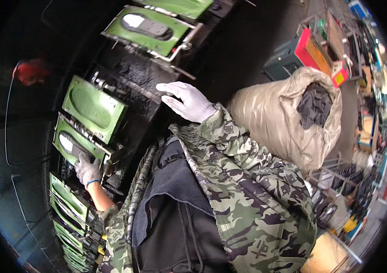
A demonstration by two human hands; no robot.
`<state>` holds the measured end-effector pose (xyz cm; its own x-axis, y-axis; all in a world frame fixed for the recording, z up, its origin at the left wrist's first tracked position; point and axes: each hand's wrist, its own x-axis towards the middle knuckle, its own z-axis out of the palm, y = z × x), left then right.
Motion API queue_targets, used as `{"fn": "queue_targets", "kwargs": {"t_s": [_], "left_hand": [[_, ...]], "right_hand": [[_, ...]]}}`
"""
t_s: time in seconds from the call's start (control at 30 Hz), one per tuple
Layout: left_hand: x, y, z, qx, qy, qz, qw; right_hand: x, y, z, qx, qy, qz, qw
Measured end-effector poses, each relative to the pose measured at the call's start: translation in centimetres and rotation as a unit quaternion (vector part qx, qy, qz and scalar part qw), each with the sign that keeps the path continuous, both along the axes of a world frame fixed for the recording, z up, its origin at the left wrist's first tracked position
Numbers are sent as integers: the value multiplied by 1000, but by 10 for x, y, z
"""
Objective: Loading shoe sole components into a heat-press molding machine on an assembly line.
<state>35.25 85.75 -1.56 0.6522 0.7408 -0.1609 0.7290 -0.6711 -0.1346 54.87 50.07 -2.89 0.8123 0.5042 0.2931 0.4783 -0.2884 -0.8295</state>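
Note:
My left hand [87, 169], in a pale knit glove, reaches over a green mould plate [96, 151]. Its fingers are spread, with the tips at the end of a dark grey sole-shaped piece [79, 149] lying in the plate's cavity. Whether they press on the piece or only rest there, I cannot tell. My right hand [185, 101], in a white glove, is held up in front of my body beside the dark bench edge. Its fingers are apart, and nothing clear shows between them. Hinged beside the first plate is a green plate with a textured sole shape [94, 108].
Farther along stands another green mould [150, 30] with a grey sole in it. More green plates [69, 195] line the lower left. To my right sits a large beige sack [266, 107] full of dark grey pieces [315, 105]. Behind it is a red-and-grey box [302, 52].

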Motion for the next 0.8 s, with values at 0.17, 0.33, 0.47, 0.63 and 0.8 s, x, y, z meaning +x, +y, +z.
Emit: {"fn": "queue_targets", "kwargs": {"t_s": [0.17,0.33,0.47,0.63,0.8], "left_hand": [[131,-214,60,-395,-274,-315,818],[156,-420,55,-361,-186,-738,540],[177,-497,45,-533,-112,-757,361],[195,-538,82,-581,-78,-792,170],[243,-568,110,-730,242,-634,-80]], "right_hand": [[20,-60,-27,-156,-4,-115,981],[74,-146,-56,-327,29,-225,917],[93,-244,-72,-345,71,-370,860],[103,-358,-96,-243,260,-445,822],[85,-561,-191,25,196,-588,784]]}}
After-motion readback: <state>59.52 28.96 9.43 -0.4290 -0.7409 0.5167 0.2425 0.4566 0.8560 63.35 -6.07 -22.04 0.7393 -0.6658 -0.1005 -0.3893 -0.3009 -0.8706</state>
